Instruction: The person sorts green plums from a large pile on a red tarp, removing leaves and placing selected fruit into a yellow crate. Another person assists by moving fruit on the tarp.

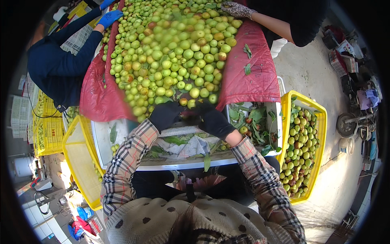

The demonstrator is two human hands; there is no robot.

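Observation:
A broad heap of small green fruits (170, 61), apparently jujubes and some blushed brown, lies before me on a red quilted cover (249, 76). My left hand (166, 115), in a black glove, is at the heap's near edge, touching or almost touching the lowest fruits. Close beside it on the right is my right hand (214, 119), also black-gloved, with its fingers pointing inward. Dark gloves and blur hide the fingertips, so I cannot tell whether either hand grips a fruit. A yellow-green fruit (191, 104) shows just beyond the gap between them.
Below my hands a white-rimmed tray (189, 166) holds leaves and a crumpled cloth (192, 148). Yellow crates stand left (82, 164) and right (323, 146), the right one filled with fruits. Across the heap are another person's blue glove (110, 19) and someone's spotted glove (237, 9).

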